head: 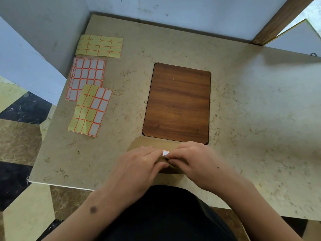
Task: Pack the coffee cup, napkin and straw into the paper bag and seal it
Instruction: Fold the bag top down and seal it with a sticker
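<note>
Paper bag (152, 142): brown, folded flat at its top, lying at the near edge of the table (243, 101), just in front of the person; most of it is covered by the hands.
Left hand (140, 162): palm down on the bag, fingers curled forward onto the folded flap, tips meeting the other hand at the sticker; it appears to hold the fold down and pinch it.
Right hand (191, 159): fingers bent, tips on the edge of the sticker and the fold; grasping the flap, as far as can be seen.
Sticker (165, 152): white label with red border, only a corner visible between the fingertips, set on the fold.
Step in hand: sealing, by my judgement; the label is being pressed over the folded top.
Cup, napkin, straw: none visible; presumably inside the bag, not verifiable.
Next move: firm, even pressure across the label so that both halves bond, with the fold kept shut until it holds.
Risk: flap springing open or label creasing if pressure is uneven.
Label sheets (90, 110): three lots at the far left of the table, well apart from the bag.
Wooden inset (177, 101): dark panel in the table top, just beyond the bag; its near edge is overlapped by the bag.
Obstructions: nothing seen between hands and bag.
</note>
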